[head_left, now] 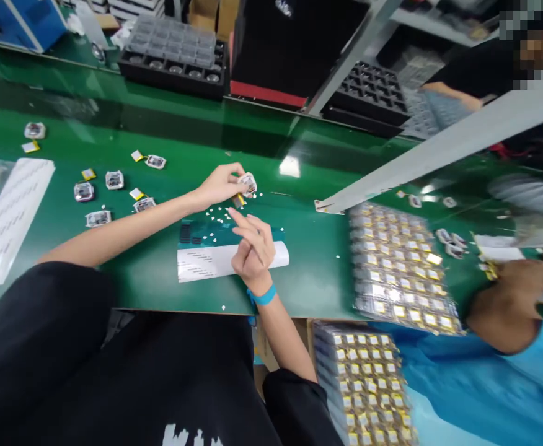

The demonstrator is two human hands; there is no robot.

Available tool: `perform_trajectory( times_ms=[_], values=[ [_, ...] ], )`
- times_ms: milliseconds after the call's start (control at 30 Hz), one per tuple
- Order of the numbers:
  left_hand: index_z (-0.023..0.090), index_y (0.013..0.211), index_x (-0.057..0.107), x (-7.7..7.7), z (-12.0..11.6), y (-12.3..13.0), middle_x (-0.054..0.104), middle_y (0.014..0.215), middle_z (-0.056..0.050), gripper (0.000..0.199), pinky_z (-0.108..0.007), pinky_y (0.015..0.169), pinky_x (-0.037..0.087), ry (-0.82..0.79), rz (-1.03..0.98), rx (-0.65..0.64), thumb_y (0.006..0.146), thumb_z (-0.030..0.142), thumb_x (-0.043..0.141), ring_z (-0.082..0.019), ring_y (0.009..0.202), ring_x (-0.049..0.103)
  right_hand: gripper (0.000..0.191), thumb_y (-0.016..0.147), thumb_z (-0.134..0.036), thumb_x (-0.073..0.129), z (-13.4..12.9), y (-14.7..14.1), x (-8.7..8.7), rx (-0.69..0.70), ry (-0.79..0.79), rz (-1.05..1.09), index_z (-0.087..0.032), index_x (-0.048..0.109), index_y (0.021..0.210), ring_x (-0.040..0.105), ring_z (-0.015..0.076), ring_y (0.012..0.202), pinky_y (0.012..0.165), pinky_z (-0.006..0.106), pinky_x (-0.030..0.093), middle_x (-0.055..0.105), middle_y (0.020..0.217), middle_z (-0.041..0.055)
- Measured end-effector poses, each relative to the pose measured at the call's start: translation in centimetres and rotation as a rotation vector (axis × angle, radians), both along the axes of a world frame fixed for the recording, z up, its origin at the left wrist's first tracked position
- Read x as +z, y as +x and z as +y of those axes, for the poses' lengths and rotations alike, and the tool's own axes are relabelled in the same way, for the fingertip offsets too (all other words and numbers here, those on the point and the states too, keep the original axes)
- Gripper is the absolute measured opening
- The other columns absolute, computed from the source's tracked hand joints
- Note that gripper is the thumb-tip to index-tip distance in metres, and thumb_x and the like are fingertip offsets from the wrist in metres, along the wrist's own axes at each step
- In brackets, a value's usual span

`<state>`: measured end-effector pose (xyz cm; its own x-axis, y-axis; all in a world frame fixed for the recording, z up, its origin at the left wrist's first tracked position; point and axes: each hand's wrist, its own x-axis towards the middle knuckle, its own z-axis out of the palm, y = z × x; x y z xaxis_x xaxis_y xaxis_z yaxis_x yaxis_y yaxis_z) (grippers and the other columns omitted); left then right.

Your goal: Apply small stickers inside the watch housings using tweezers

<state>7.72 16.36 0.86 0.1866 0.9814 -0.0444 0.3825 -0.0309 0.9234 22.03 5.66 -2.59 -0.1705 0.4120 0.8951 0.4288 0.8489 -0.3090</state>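
My left hand (222, 184) grips a small white device housing (249, 183) with electronics inside, over the green bench. A small yellow-edged battery (238, 200) hangs at its lower side, below the fingers. Just below and to the right, my right hand (256, 243) has its fingers loosely bent and apart, the index finger pointing toward the battery. I see nothing held in it. A blue band circles that wrist. Under the right hand lies a curled white sheet (206, 262) on a teal sheet (191, 234). Several tiny white pieces (213, 218) are scattered between the hands.
Several housings (114, 179) with batteries lie at left, near a long white sheet (18, 210). Stacked battery trays (392, 266) stand at right, with more trays (369, 384) below. A slanted metal post (420, 148) crosses the right side. A co-worker's arm (508, 303) reaches in at far right.
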Motion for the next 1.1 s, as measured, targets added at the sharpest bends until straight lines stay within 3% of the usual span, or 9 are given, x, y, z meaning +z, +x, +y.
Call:
perform_trajectory(
  times_ms=[67, 133, 267, 367, 467, 700, 900, 1100],
  values=[
    [0.016, 0.112, 0.062, 0.7, -4.6, -3.0, 0.075, 0.072, -0.001, 0.024, -0.021, 0.054, 0.052, -0.068, -0.252, 0.026, 0.089, 0.015, 0.066, -0.015, 0.059, 0.074, 0.031, 0.107, -0.013, 0.036, -0.1, -0.3, -0.1, 0.098, -0.1, 0.064, -0.024, 0.056, 0.127, 0.076, 0.0184, 0.103, 0.081, 0.036, 0.065, 0.08, 0.109, 0.0069],
    [0.019, 0.114, 0.064, 1.1, -8.5, -5.3, 0.075, 0.069, 0.001, 0.026, -0.02, 0.047, 0.047, -0.078, -0.344, 0.071, 0.089, 0.02, 0.069, -0.014, 0.055, 0.073, 0.036, 0.106, -0.01, 0.036, -0.3, -0.7, -0.2, 0.141, -0.152, 0.074, -0.025, 0.054, 0.133, 0.076, 0.0154, 0.085, 0.071, 0.03, 0.062, 0.077, 0.096, 0.0027],
    [0.024, 0.1, 0.059, 0.6, -12.9, -7.2, 0.076, 0.072, 0.003, 0.023, -0.025, 0.055, 0.059, -0.094, -0.469, 0.144, 0.088, 0.035, 0.075, -0.017, 0.056, 0.076, 0.035, 0.105, -0.013, 0.046, -1.2, -1.4, -0.3, 0.164, -0.279, -0.135, -0.022, 0.053, 0.138, 0.068, 0.0106, 0.065, 0.059, 0.022, 0.056, 0.072, 0.084, -0.0027],
    [0.025, 0.097, 0.055, 0.3, -13.8, -7.3, 0.072, 0.066, 0.006, 0.033, -0.027, 0.056, 0.063, -0.085, -0.464, 0.141, 0.087, 0.045, 0.079, -0.019, 0.058, 0.078, 0.035, 0.103, -0.022, 0.057, -1.4, -1.8, -0.5, 0.182, -0.34, -0.244, -0.021, 0.053, 0.138, 0.07, 0.011, 0.069, 0.058, 0.022, 0.057, 0.075, 0.088, -0.0022],
    [0.025, 0.1, 0.055, 0.5, -14.2, -7.3, 0.074, 0.07, 0.005, 0.033, -0.028, 0.057, 0.064, -0.058, -0.403, 0.107, 0.089, 0.047, 0.077, -0.02, 0.062, 0.079, 0.035, 0.102, -0.027, 0.061, -1.2, -1.9, -0.8, 0.159, -0.301, -0.269, -0.023, 0.054, 0.136, 0.073, 0.0133, 0.077, 0.058, 0.024, 0.059, 0.079, 0.102, 0.0021],
    [0.022, 0.106, 0.063, 0.7, -15.2, -7.2, 0.077, 0.075, 0.003, 0.011, -0.024, 0.057, 0.06, 0.118, -0.147, 0.102, 0.098, 0.028, 0.059, -0.018, 0.068, 0.081, 0.026, 0.101, -0.02, 0.064, -1.1, -1.9, -0.9, 0.152, -0.247, -0.278, -0.025, 0.06, 0.127, 0.076, 0.0126, 0.083, 0.061, 0.023, 0.059, 0.08, 0.102, 0.0021],
    [0.022, 0.105, 0.065, 0.1, -15.9, -6.8, 0.078, 0.084, 0.003, 0.011, -0.02, 0.056, 0.057, 0.253, 0.028, 0.12, 0.098, 0.024, 0.057, -0.015, 0.07, 0.081, 0.017, 0.101, -0.015, 0.062, -1.2, -2.3, -0.5, 0.145, -0.246, -0.26, -0.024, 0.062, 0.116, 0.075, 0.0112, 0.076, 0.059, 0.022, 0.059, 0.079, 0.093, -0.0008],
    [0.021, 0.105, 0.067, -0.5, -16.1, -6.9, 0.078, 0.081, 0.002, 0.014, -0.02, 0.057, 0.055, 0.369, 0.169, 0.136, 0.097, 0.022, 0.056, -0.012, 0.063, 0.076, 0.029, 0.096, -0.004, 0.054, -1.4, -2.2, -0.5, 0.2, -0.317, -0.272, -0.023, 0.065, 0.114, 0.074, 0.0108, 0.081, 0.06, 0.022, 0.057, 0.078, 0.094, -0.0009]
  ],
)
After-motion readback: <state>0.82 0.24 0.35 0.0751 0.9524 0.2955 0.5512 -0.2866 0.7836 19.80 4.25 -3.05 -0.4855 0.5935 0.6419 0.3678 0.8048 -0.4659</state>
